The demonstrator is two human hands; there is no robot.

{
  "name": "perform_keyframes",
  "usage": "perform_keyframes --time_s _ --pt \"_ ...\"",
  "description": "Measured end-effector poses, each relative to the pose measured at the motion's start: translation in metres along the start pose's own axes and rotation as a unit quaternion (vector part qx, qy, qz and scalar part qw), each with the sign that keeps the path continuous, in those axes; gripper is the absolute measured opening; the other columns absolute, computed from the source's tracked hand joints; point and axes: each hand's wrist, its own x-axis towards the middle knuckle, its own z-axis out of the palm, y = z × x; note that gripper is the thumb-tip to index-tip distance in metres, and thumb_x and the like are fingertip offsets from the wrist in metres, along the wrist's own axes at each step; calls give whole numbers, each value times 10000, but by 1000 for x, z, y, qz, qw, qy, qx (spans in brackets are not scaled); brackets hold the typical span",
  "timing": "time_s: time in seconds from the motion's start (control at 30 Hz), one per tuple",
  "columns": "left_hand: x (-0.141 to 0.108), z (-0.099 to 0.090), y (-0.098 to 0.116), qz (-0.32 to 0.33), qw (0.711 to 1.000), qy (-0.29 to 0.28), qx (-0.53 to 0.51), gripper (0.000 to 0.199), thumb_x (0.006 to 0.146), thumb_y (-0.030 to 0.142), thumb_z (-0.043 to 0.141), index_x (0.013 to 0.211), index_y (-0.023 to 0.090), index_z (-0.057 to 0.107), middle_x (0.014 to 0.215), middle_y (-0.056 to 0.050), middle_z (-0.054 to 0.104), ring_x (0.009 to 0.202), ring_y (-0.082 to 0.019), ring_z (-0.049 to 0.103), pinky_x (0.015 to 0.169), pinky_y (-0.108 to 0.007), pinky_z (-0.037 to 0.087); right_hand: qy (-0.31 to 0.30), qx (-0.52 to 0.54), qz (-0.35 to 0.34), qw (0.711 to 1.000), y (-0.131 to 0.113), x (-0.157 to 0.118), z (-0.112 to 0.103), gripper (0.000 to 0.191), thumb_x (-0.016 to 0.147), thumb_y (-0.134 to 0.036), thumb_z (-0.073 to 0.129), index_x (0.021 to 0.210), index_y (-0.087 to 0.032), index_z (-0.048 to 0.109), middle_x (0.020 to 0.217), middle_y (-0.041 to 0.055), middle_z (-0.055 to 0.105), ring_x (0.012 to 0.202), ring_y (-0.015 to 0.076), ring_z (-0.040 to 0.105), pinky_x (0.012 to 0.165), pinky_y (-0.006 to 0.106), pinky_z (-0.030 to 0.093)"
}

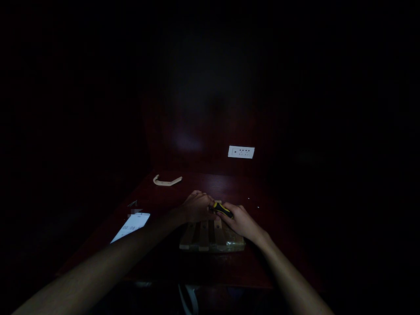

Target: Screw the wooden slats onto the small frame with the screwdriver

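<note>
Nearest us, below the table edge and on the near side of the grip, we note a pale strap (188, 299), its purpose not evident. Next come three wooden slats (204, 238), lying side by side with their long axes running away from us; their near ends stand on our side of the grip, slightly to its left. A shiny clear wrapping (234, 243) shows beside and under the rightmost slat, just on the near side of the right hand (239, 216).

At the grip itself, we find the right hand closed around a yellow-and-black handle (223, 210). Its long axis slants from near right to far left, crossing the line of the slats at an angle; its far-left end meets the left hand (198, 205). The right hand has the handle; the left, bent over the far part of the slats, is nearer their left side. We cannot tell what its fingers hold, nor make out any shaft.

Well left of the grip lies a lit phone (131, 225), with thin pieces (132, 203) just beyond. Farther off to the left we record a curved wooden piece (167, 181), and on the wall beyond, slightly right, a white socket panel (241, 152)
</note>
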Motion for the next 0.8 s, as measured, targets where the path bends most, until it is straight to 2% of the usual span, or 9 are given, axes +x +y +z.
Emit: perform_keyframes --time_s 0.13,0.3,0.5,0.8 --pt "-1 -2 1 -5 1000 -5 7 304 779 540 642 920 291 746 1062 -8 743 1033 -240 643 992 -361 369 -7 -14 -6 1000 5 0 0 176 954 -312 512 994 -204 646 863 29 706 726 170 640 652 249 407" --pt "-1 -4 1 7 999 -41 30 223 784 474 625 877 307 740 999 16 749 964 -220 665 894 -323 415 -24 -11 -19 999 7 -1 0 185 941 -284 517 1052 -205 642 925 46 723 763 183 674 661 255 444" --pt "2 -1 -2 2 999 -40 30 230 758 441 637 929 332 746 1081 21 731 1027 -236 641 936 -345 395 -39 10 -37 999 7 -2 2 260 919 -204 521 1164 -225 604 1072 53 721 899 193 697 746 259 477" --pt "2 0 -2 3 999 -32 35 246 798 454 618 979 346 743 1077 19 732 1083 -228 624 953 -318 384 -37 7 -43 998 7 -1 3 258 908 -210 539 1159 -220 597 1063 61 719 887 199 698 749 265 482"
